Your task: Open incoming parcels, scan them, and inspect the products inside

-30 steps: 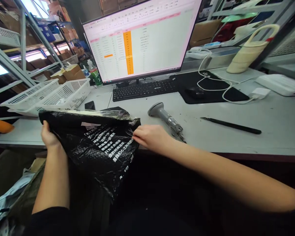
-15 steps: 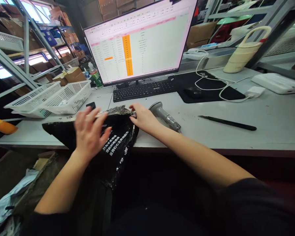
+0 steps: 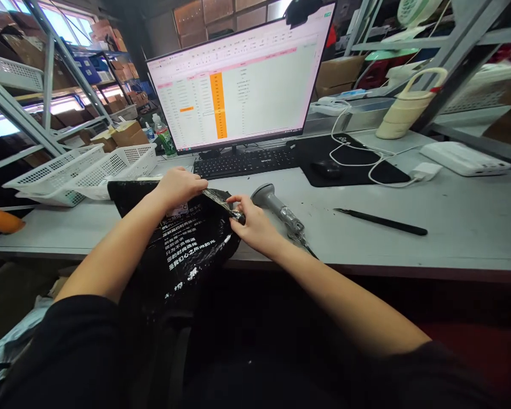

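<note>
A black plastic mailing bag (image 3: 191, 244) with white printed lettering hangs over the front edge of the desk. My left hand (image 3: 181, 186) is closed on its upper edge, fingers pinching the plastic. A little to the right, my right hand (image 3: 251, 224) grips the bag's upper right corner. Between the two hands the edge looks crumpled and shiny; I cannot tell whether it is torn. Just beyond my right hand lies a grey handheld barcode scanner (image 3: 276, 205) with its handle toward me. Whatever the bag contains is hidden.
A monitor (image 3: 259, 96) stands behind a black keyboard (image 3: 242, 163). To the right are a mouse (image 3: 327, 168) on a black mat, a white cable, a slim black pointed tool (image 3: 383, 221) and a cream-coloured holder (image 3: 404, 116). White perforated baskets (image 3: 111, 170) sit at left.
My left hand, raised with fingers spread before, has come right and closed on the bag's top edge. The bag now lies flatter, with more print showing. My right hand keeps its grip.
</note>
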The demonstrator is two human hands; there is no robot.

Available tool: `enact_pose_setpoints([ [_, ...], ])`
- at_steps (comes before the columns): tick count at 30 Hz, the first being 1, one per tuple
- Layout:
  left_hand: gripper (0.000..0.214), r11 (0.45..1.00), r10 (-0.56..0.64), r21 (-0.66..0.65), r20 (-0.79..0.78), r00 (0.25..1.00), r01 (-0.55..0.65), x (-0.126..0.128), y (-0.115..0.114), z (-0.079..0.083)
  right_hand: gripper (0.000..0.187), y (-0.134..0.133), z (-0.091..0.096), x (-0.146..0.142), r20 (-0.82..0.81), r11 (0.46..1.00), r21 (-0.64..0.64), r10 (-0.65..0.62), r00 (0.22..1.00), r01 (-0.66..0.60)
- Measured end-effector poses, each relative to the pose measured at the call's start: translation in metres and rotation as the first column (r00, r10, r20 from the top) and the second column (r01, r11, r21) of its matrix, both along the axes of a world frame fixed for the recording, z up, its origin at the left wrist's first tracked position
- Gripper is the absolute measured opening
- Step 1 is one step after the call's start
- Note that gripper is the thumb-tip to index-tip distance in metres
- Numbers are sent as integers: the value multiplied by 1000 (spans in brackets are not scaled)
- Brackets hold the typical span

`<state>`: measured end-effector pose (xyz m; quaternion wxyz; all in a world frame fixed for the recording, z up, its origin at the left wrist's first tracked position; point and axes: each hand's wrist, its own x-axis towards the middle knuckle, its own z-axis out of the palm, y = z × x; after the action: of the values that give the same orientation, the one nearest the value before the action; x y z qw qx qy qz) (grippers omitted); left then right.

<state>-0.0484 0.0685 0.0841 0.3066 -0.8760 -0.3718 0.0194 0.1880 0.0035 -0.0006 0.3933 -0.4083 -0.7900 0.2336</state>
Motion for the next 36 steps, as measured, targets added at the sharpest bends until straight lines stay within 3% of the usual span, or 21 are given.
enact_pose_setpoints([
  [4, 16, 1000, 8, -23, -29, 1000, -9, -12, 13, 0, 39, -13, -4, 4, -58, 999, 0, 34, 998, -34],
  [7, 14, 999, 18, -45, -38, 999, -20, -20, 22, -5, 35, -23, -11, 7, -42, 984, 105, 148, 988, -143],
  [10, 14, 999, 19, -42, -49, 999, -21, -29, 28, -9, 35, -33, -21, 13, 42, 961, 215, 170, 985, -175],
  [17, 14, 999, 34, 35, -79, 996, -31, -50, 40, -14, 35, -61, -42, 25, 106, 854, 475, 184, 977, -212],
  [20, 13, 999, 45, 25, -36, 998, -44, -49, 39, -15, 34, -67, -52, 27, 64, 878, 444, 169, 984, -179],
  [24, 15, 999, 35, 25, 78, 996, -37, -29, 16, -22, 32, -64, -51, 44, 151, 942, 265, 168, 974, -204],
  [27, 31, 982, -47, 190, 373, 926, -27, -5, -14, -34, 47, -43, -34, 87, 146, 962, 220, 132, 980, -162],
  [29, 51, 962, -117, 270, 523, 844, -34, 9, -35, -45, 54, -19, -21, 132, 102, 949, 304, -120, 988, 84],
  [31, 73, 952, -196, 305, 579, 791, 12, 19, -55, -58, 52, 9, -15, 182, 224, 872, 371, -418, 880, 320],
  [34, 104, 922, -358, 349, 604, 712, 167, 23, -82, -77, 38, 41, -25, 246, 287, 843, 330, -518, 806, 424],
  [36, 120, 880, -469, 389, 625, 624, 272, 20, -99, -91, 29, 50, -38, 272, 308, 848, 292, -520, 796, 441],
])
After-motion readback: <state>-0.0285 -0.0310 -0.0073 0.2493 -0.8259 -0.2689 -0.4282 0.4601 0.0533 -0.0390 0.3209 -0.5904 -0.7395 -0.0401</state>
